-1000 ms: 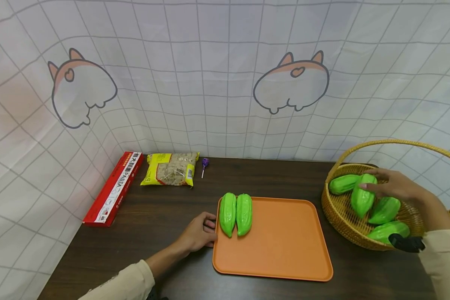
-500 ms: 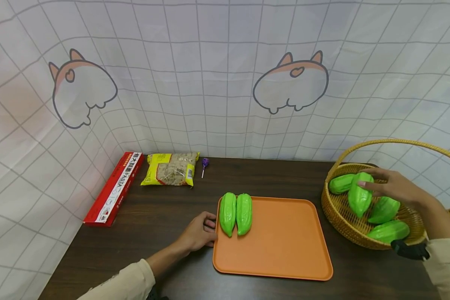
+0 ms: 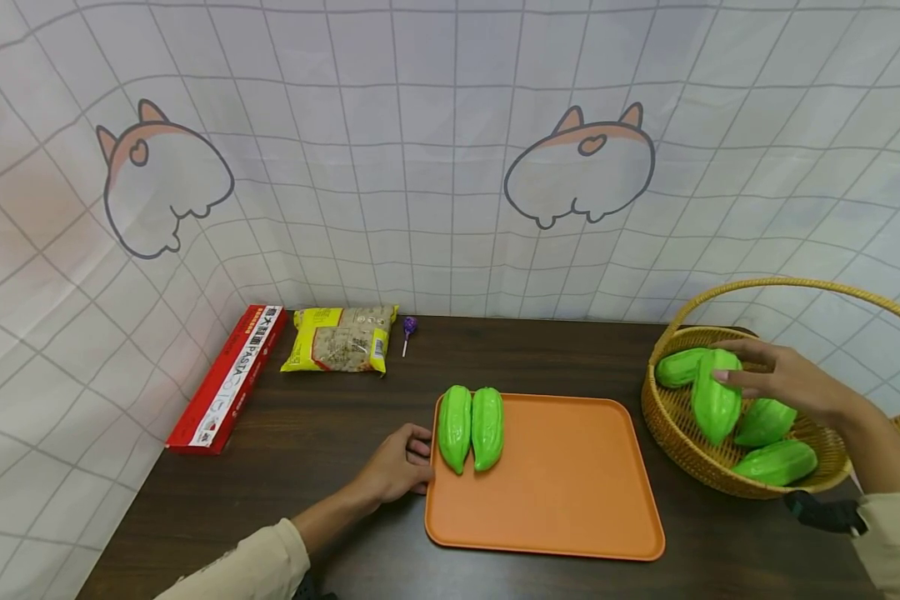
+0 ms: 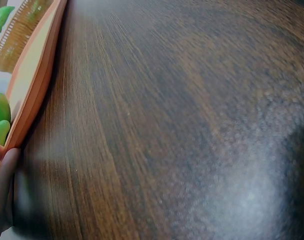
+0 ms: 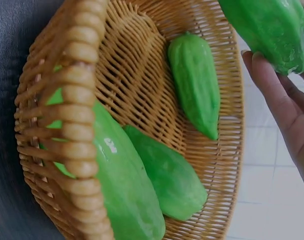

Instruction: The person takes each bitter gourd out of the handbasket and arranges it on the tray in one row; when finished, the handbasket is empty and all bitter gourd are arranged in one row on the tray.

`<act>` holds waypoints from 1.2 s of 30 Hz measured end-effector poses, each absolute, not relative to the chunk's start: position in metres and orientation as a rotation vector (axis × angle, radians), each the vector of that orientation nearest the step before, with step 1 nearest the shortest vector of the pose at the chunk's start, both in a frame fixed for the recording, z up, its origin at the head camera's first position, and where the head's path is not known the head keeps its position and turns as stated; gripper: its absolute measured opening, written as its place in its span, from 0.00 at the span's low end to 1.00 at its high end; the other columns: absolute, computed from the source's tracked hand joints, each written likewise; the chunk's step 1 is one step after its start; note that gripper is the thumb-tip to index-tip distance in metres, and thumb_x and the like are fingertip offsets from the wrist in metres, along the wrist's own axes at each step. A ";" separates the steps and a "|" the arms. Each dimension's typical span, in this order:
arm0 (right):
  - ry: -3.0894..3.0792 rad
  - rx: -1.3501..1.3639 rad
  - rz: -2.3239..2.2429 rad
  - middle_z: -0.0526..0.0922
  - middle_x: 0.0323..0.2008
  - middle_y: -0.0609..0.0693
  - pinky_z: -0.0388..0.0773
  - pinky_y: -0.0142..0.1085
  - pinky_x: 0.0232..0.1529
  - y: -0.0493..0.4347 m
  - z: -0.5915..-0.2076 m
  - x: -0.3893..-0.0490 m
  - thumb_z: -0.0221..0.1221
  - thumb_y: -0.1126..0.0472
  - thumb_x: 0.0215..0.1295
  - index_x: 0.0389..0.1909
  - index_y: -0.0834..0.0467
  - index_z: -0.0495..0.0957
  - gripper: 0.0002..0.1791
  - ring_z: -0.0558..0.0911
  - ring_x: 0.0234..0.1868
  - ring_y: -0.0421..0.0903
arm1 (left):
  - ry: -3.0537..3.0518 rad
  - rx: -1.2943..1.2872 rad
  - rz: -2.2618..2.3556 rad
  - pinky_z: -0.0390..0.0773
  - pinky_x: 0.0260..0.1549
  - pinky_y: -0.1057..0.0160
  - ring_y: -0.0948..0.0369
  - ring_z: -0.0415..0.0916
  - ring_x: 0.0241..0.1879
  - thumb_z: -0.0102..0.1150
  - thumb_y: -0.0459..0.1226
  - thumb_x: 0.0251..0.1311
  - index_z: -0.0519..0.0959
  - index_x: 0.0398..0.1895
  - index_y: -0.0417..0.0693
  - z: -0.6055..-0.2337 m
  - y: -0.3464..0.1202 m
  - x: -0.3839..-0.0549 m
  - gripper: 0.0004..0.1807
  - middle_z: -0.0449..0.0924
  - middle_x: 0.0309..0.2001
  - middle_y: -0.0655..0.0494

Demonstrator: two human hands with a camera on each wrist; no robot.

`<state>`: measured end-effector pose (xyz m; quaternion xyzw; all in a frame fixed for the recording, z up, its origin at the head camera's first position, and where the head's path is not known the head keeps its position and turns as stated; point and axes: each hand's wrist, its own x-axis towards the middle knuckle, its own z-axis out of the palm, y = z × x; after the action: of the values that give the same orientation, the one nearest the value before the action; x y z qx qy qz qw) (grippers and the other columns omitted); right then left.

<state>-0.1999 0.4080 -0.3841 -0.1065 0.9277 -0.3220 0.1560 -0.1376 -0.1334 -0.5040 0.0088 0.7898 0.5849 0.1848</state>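
My right hand (image 3: 802, 379) grips a green, ridged bitter melon (image 3: 717, 397) above the wicker basket (image 3: 671, 442), its pointed end hanging down in the head view. In the right wrist view the fingers hold the melon (image 5: 272, 32) by one end, beyond the basket's rim. Three other bitter melons lie inside: one (image 3: 678, 367) at the back left, one (image 3: 767, 422) in the middle, one (image 3: 778, 463) at the front. At the orange tray (image 3: 562, 492) my left hand (image 3: 395, 467) pinches the left rim. Two bitter melons (image 3: 454, 425) lie side by side on that tray.
A red pasta box (image 3: 228, 379) lies at the left of the dark wooden table (image 3: 330, 417). Beside it are a yellow bag of dry food (image 3: 342, 338) and a purple lollipop (image 3: 409, 327). The basket's tall handle (image 3: 795, 285) arches over the right arm's side. A white gridded cloth (image 3: 450, 167) hangs behind.
My right hand has shifted a little to the left with the bitter melon, which now hangs more upright over the basket. The left hand and the tray have stayed put.
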 end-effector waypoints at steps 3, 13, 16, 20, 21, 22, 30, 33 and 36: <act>2.668 -0.336 -0.929 0.55 0.72 0.74 0.84 0.44 0.40 0.406 -0.383 -0.197 0.53 0.50 0.75 0.76 0.61 0.55 0.36 0.76 0.58 0.68 | 2.235 0.036 1.644 0.88 0.28 0.59 0.57 0.78 0.38 0.64 0.25 0.45 0.70 0.60 0.33 -0.505 -0.134 -0.138 0.33 0.73 0.46 0.42; 2.677 -0.421 -1.005 0.59 0.73 0.63 0.84 0.36 0.42 0.390 -0.383 -0.193 0.55 0.54 0.74 0.74 0.55 0.62 0.30 0.72 0.64 0.64 | 2.226 0.036 1.647 0.88 0.28 0.59 0.58 0.78 0.37 0.65 0.25 0.45 0.70 0.60 0.34 -0.505 -0.134 -0.139 0.33 0.73 0.46 0.42; 2.653 -0.440 -1.058 0.60 0.72 0.61 0.85 0.37 0.44 0.383 -0.383 -0.191 0.55 0.56 0.74 0.74 0.55 0.62 0.30 0.77 0.60 0.44 | 2.227 0.036 1.643 0.88 0.28 0.59 0.58 0.78 0.38 0.65 0.25 0.46 0.70 0.60 0.34 -0.506 -0.134 -0.138 0.33 0.73 0.46 0.42; 2.617 -0.445 -1.108 0.61 0.71 0.60 0.85 0.41 0.48 0.375 -0.383 -0.188 0.54 0.56 0.75 0.74 0.56 0.61 0.30 0.77 0.56 0.32 | 2.229 0.037 1.641 0.88 0.28 0.59 0.57 0.78 0.38 0.65 0.25 0.46 0.70 0.61 0.34 -0.507 -0.134 -0.138 0.33 0.73 0.47 0.42; 2.611 -0.448 -1.116 0.61 0.72 0.60 0.84 0.43 0.48 0.373 -0.383 -0.188 0.54 0.56 0.75 0.74 0.56 0.61 0.30 0.77 0.58 0.38 | 2.229 0.037 1.641 0.88 0.28 0.59 0.57 0.78 0.38 0.65 0.26 0.46 0.70 0.61 0.34 -0.507 -0.134 -0.138 0.33 0.73 0.47 0.42; 2.607 -0.450 -1.121 0.61 0.72 0.60 0.84 0.46 0.49 0.372 -0.383 -0.187 0.54 0.56 0.75 0.74 0.57 0.61 0.30 0.78 0.60 0.44 | 2.230 0.036 1.642 0.88 0.28 0.59 0.57 0.78 0.38 0.65 0.26 0.46 0.70 0.61 0.34 -0.507 -0.134 -0.138 0.33 0.73 0.47 0.42; 2.535 -0.506 -1.195 0.58 0.73 0.64 0.81 0.51 0.53 0.359 -0.387 -0.187 0.53 0.58 0.75 0.74 0.58 0.61 0.29 0.60 0.69 0.75 | 2.235 0.035 1.644 0.88 0.28 0.59 0.57 0.78 0.38 0.65 0.26 0.46 0.70 0.60 0.35 -0.508 -0.134 -0.138 0.33 0.73 0.47 0.42; 2.548 -0.530 -1.181 0.60 0.72 0.64 0.82 0.46 0.51 0.355 -0.388 -0.186 0.53 0.58 0.75 0.73 0.58 0.62 0.29 0.62 0.69 0.74 | 2.236 0.035 1.641 0.88 0.28 0.59 0.58 0.78 0.38 0.65 0.26 0.46 0.70 0.60 0.35 -0.508 -0.134 -0.138 0.33 0.73 0.47 0.42; 2.561 -0.553 -1.174 0.63 0.71 0.62 0.82 0.40 0.51 0.351 -0.390 -0.186 0.53 0.59 0.75 0.73 0.58 0.63 0.28 0.66 0.68 0.70 | 2.236 0.035 1.641 0.88 0.28 0.59 0.58 0.78 0.38 0.65 0.25 0.46 0.70 0.60 0.34 -0.508 -0.134 -0.138 0.33 0.73 0.46 0.42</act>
<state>-0.1858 0.3507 -0.3897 -0.1909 0.8839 -0.4051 0.1350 -0.1381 -0.1337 -0.5076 0.0125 0.7925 0.5816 0.1829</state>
